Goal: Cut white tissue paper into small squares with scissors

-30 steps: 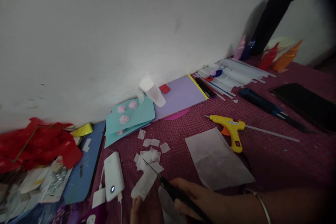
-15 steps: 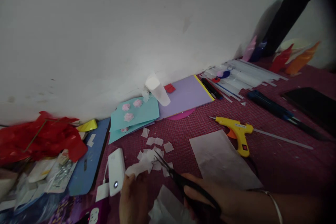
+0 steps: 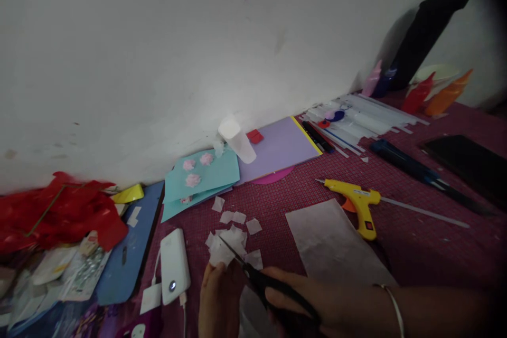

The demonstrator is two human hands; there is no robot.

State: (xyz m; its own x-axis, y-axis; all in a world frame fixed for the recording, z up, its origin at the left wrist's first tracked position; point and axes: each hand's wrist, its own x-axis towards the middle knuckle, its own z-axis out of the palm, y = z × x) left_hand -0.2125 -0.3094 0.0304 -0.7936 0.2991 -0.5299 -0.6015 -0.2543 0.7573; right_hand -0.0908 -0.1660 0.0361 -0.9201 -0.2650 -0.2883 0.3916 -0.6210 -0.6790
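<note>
- The left hand (image 3: 217, 296) pinches a white paper piece (image 3: 219, 253), thumb and fingertips together on it, near the front edge of the red checked surface (image 3: 271, 198).
- The right hand (image 3: 307, 293) is wrapped around the handles of black scissors (image 3: 255, 275); their blades look nearly together and point away from the front edge, over the paper.
- A pile of white cut pieces (image 3: 236, 235) lies just beyond the left fingertips, with loose squares (image 3: 238, 217) spread from it toward the back edge.
- More white paper (image 3: 253, 312) shows between the two hands, partly hidden.
- A larger white sheet (image 3: 328, 237) lies flat beyond the right hand; a yellow glue gun (image 3: 358, 203) is just beside it, toward the right edge.
- A white power bank (image 3: 174, 266) sits left of the left hand, with a blue board (image 3: 129, 269) farther toward the left edge.
- Along the back edge, turquoise card (image 3: 216, 171) bearing pink rosettes (image 3: 193, 180) overlaps a purple sheet (image 3: 277, 150).
- Red (image 3: 419, 94) and orange bottles (image 3: 449, 94) stand near the back right corner.
</note>
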